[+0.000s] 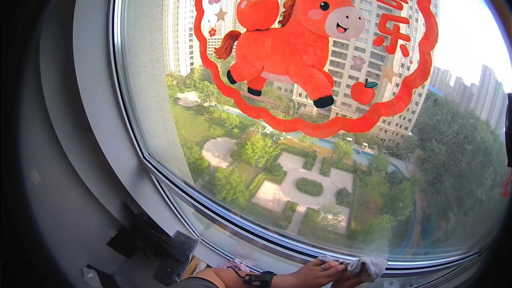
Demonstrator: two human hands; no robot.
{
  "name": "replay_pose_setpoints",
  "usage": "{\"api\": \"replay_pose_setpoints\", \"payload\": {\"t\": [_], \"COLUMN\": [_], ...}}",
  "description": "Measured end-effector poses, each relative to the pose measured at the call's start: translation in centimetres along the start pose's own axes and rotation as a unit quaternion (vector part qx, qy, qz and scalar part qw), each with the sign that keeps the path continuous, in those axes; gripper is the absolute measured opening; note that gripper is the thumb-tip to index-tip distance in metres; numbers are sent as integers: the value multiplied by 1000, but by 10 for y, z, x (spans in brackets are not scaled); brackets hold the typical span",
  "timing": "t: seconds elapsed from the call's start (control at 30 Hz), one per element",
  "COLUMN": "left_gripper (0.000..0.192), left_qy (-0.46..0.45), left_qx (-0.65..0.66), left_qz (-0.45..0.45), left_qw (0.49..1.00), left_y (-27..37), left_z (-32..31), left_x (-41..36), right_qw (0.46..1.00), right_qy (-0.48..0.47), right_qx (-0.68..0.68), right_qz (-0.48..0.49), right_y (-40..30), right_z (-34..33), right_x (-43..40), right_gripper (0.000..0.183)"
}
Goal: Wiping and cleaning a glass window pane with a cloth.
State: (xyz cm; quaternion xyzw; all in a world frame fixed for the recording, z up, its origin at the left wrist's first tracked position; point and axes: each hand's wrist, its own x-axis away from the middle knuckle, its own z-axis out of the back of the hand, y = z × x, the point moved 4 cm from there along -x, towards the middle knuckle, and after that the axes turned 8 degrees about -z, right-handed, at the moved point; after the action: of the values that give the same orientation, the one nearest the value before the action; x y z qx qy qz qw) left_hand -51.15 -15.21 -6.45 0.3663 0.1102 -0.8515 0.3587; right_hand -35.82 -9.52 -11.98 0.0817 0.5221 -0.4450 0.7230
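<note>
At the bottom edge, my left hand (318, 274), with a ring on one finger and a black strapped device on the wrist, has its fingers on a bunched grey cloth (370, 269). My right hand (346, 281) shows only in part, in shadow beside the left one, against the cloth's underside; most of it is cut off by the picture's edge. The cloth lies along the lower frame (280, 244) of a large window. On the window glass (224, 216) above is a red scalloped sticker (280, 54) of a cartoon horse with apples, flowers and written characters.
A pale window surround (100, 88) curves down the left side. Below it stand dark objects (136, 234) and a box wrapped in clear plastic (182, 248). Something pink (236, 265) lies near my forearm. Outside the glass are tower blocks, trees and a paved garden far below.
</note>
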Motion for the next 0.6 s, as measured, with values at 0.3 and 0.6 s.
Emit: {"api": "replay_pose_setpoints", "payload": {"t": [0.3, 0.6], "left_gripper": [27, 33], "left_qy": [81, 105], "left_qx": [-137, -239], "left_qz": [66, 170], "left_qw": [985, 950], "left_y": [-59, -116], "left_z": [145, 250], "left_x": [91, 196], "right_qw": [995, 955], "right_qy": [-32, -204], "right_qx": [-54, 13], "right_qz": [72, 213], "right_y": [-156, -304], "right_z": [-57, -117], "right_x": [11, 20], "right_gripper": [43, 42]}}
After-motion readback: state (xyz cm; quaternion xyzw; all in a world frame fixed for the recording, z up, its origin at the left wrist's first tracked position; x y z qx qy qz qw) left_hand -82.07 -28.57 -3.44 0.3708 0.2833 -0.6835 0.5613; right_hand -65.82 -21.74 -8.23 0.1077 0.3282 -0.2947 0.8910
